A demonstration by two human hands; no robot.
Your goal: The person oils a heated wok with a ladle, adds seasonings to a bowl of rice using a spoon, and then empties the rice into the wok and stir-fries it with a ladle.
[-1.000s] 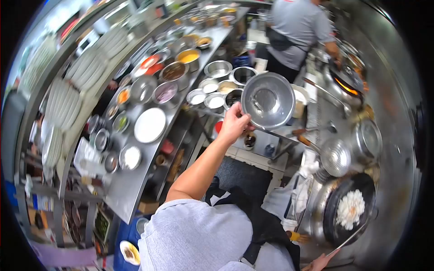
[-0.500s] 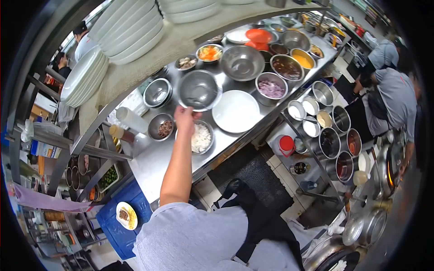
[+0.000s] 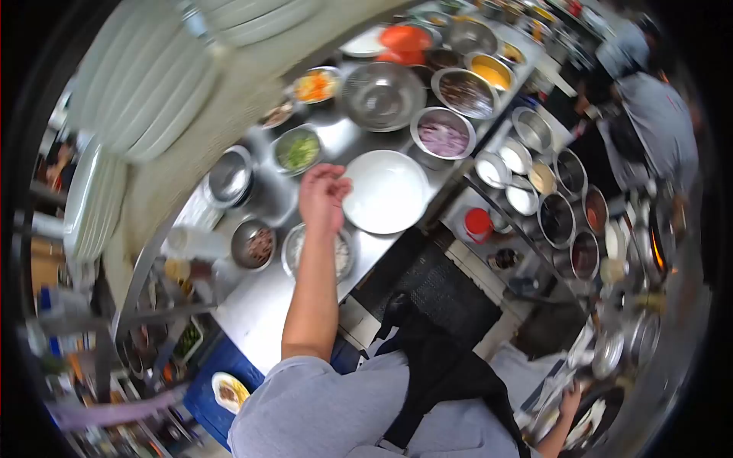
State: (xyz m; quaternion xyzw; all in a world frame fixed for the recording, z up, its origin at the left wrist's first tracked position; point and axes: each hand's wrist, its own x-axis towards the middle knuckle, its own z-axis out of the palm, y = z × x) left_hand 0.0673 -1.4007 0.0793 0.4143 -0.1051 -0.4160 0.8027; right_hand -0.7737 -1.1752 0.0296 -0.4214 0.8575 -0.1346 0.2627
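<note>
My left hand reaches over the steel counter with nothing in it, its fingers loosely curled and apart. It is beside a round white plate and above a steel bowl of white rice-like food, which my forearm partly covers. Just beyond the fingers is a small bowl of chopped green vegetable. A bowl of brownish-pink pieces stands to the left. At the lower right, my right hand is closed beside a dark pan with white food; what it grips is blurred.
A large steel bowl, sliced onions and a yellow sauce stand farther back. Stacked white plates sit on the overhead shelf. Sauce pots line the right-hand station. A co-worker stands beyond it.
My left hand has let go of the steel bowl it held, uncovering the green vegetable bowl. My right hand has come into view by the pan. The view has shifted and turned.
</note>
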